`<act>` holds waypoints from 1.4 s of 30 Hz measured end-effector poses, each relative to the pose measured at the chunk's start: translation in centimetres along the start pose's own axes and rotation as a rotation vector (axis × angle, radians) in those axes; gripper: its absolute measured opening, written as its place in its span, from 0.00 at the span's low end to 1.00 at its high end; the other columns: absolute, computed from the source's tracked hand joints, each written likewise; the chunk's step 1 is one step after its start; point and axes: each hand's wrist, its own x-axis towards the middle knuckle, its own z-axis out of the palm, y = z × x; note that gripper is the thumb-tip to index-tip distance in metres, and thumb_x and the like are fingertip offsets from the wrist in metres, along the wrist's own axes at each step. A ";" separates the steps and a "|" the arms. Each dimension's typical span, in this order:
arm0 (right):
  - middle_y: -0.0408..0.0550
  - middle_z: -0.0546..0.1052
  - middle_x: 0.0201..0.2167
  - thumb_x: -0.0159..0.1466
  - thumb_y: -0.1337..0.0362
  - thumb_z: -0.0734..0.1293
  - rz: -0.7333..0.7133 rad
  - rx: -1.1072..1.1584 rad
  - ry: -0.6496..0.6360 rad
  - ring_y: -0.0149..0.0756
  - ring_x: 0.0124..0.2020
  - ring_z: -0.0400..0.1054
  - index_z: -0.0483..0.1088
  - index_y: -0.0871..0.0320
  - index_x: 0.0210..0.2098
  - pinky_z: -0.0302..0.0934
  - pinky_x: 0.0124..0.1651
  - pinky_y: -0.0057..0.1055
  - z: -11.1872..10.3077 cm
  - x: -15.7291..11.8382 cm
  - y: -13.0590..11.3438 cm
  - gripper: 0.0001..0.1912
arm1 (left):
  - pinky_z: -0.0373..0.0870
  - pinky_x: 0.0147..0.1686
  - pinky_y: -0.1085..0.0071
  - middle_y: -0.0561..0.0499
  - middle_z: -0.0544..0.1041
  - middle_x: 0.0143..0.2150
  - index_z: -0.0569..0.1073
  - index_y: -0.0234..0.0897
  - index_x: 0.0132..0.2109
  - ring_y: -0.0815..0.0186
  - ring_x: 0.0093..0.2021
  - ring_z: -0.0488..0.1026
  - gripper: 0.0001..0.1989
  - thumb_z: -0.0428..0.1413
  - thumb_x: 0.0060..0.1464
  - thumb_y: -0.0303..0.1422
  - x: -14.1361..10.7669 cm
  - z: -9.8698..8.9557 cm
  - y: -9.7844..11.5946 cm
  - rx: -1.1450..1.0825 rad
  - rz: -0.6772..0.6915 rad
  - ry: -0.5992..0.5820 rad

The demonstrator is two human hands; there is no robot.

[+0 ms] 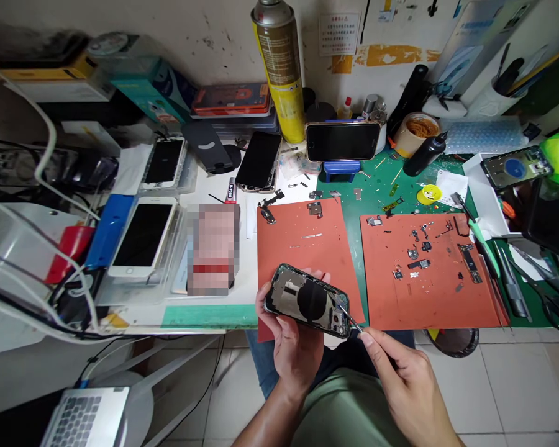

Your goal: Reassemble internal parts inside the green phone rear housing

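My left hand (293,347) is closed round an opened phone housing (307,299), held tilted above the front edge of the left orange mat (307,242). The housing's inside faces up, with a dark round pad in the middle and camera openings at its right end. My right hand (394,360) pinches a thin metal tool (351,318), whose tip reaches into the housing near the camera end. Small metal parts (315,208) lie at the top of the left mat. The right orange mat (428,304) bears several small phone parts (419,264).
A yellow spray can (286,93) and a propped phone (343,141) stand at the back. White-framed phones (143,237) and cables (51,248) are at the left. Scissors (552,304) and tools (512,282) lie at the right. A laptop (86,419) sits below left.
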 end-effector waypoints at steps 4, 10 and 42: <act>0.45 0.87 0.35 0.77 0.48 0.64 -0.025 0.002 -0.002 0.39 0.35 0.82 0.86 0.53 0.51 0.76 0.41 0.23 0.3 0.2 0.0 0.22 | 0.76 0.63 0.35 0.46 0.83 0.62 0.72 0.60 0.64 0.48 0.62 0.82 0.20 0.63 0.69 0.44 -0.1 -0.1 0.1 -0.008 -0.008 -0.019; 0.46 0.87 0.34 0.77 0.49 0.64 -0.051 0.037 0.055 0.37 0.31 0.81 0.87 0.54 0.48 0.75 0.36 0.24 0.8 0.4 -0.3 0.22 | 0.76 0.63 0.33 0.47 0.82 0.64 0.71 0.60 0.65 0.46 0.64 0.81 0.18 0.58 0.71 0.44 -0.1 0.0 0.1 -0.001 -0.008 0.006; 0.42 0.77 0.23 0.80 0.60 0.60 -0.291 0.056 0.165 0.30 0.21 0.70 0.77 0.55 0.37 0.63 0.28 0.22 3.5 1.1 -0.2 0.18 | 0.68 0.69 0.31 0.49 0.80 0.66 0.69 0.65 0.70 0.44 0.68 0.76 0.25 0.60 0.69 0.45 -0.2 0.7 0.5 0.011 -0.094 0.096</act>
